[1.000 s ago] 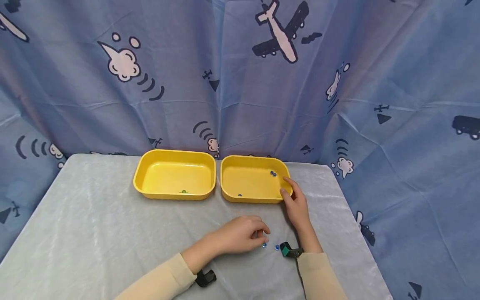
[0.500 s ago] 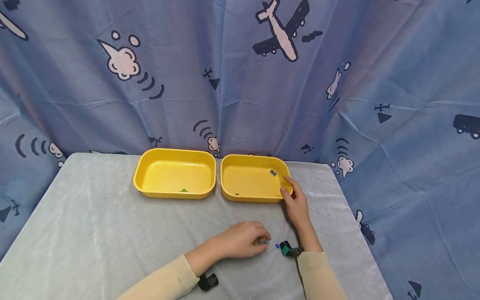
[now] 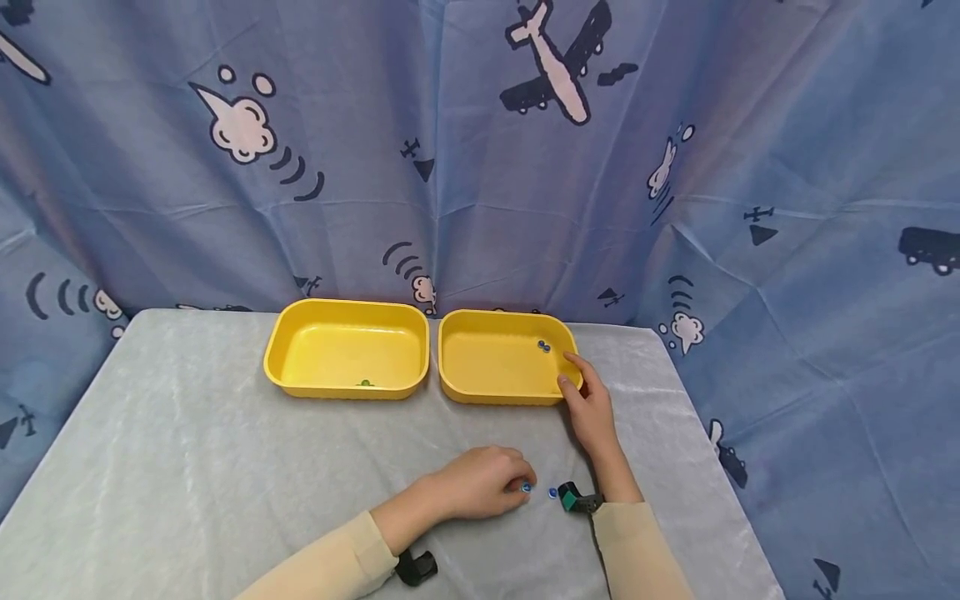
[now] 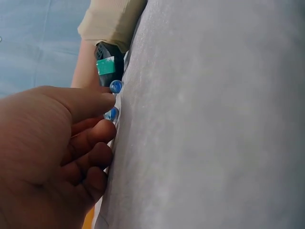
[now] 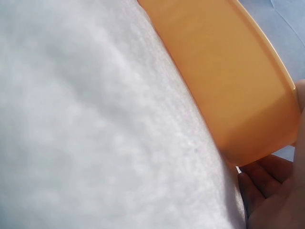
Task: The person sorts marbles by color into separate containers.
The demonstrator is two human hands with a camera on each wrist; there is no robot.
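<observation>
My left hand is low over the cloth, fingers curled, with a blue glass marble between thumb and forefinger. A second blue marble lies on the cloth just to its right, close to the right wrist. My right hand grips the right end of a yellow tray, thumb and forefinger over its rim. In the right wrist view, other fingers curl beneath the tray's outer corner. Two blue marbles sit together at the tray's far right.
A second yellow tray stands left of the first, a small gap between them. A green marble shows at its near side. Behind the pale cloth-covered table hangs a blue printed curtain. Black wrist cameras are on both wrists.
My left fingers have closed in on the nearer marble. The marble at the right tray's near side has slipped from sight behind the wall. My right hand keeps its place.
</observation>
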